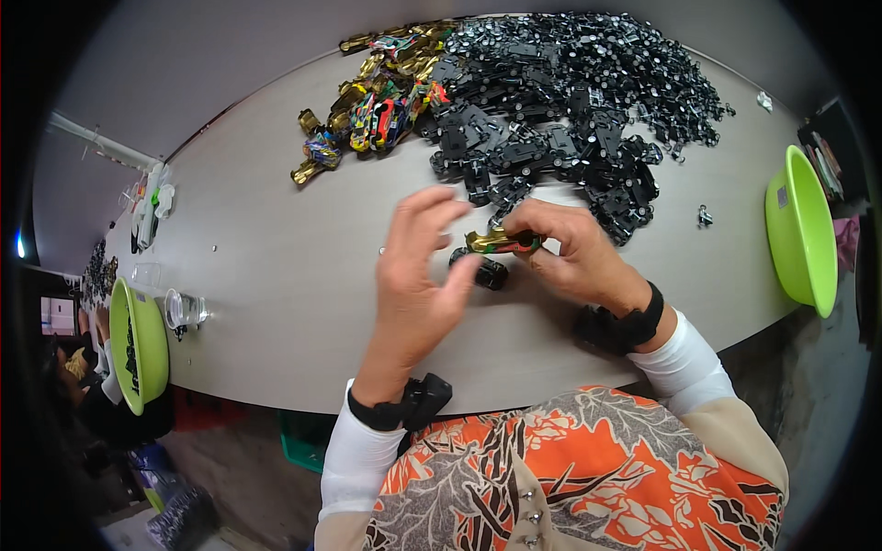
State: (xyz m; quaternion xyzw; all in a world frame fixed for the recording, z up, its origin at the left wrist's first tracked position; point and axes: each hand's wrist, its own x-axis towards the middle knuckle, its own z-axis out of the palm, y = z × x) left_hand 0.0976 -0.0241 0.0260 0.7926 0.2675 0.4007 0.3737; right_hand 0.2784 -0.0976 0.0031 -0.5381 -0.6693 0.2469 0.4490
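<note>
My right hand (579,250) pinches a small gold, red and green toy car body (494,242) between thumb and fingers, a little above the table. Just below it is a black toy car chassis (491,275); whether the two touch I cannot tell. My left hand (415,289) is raised to the left of the car body, fingers spread and slightly blurred, with nothing in it. Beyond my hands spreads a heap of black chassis (524,147). Left of that lies a pile of gold and multicoloured car bodies (377,119).
Many small silver-and-black parts (652,83) cover the far right. Green basins stand at the right edge (797,234) and left edge (147,354); the left one holds black parts. A clear cup (186,309) is beside it. Another person's arm (112,367) shows at far left.
</note>
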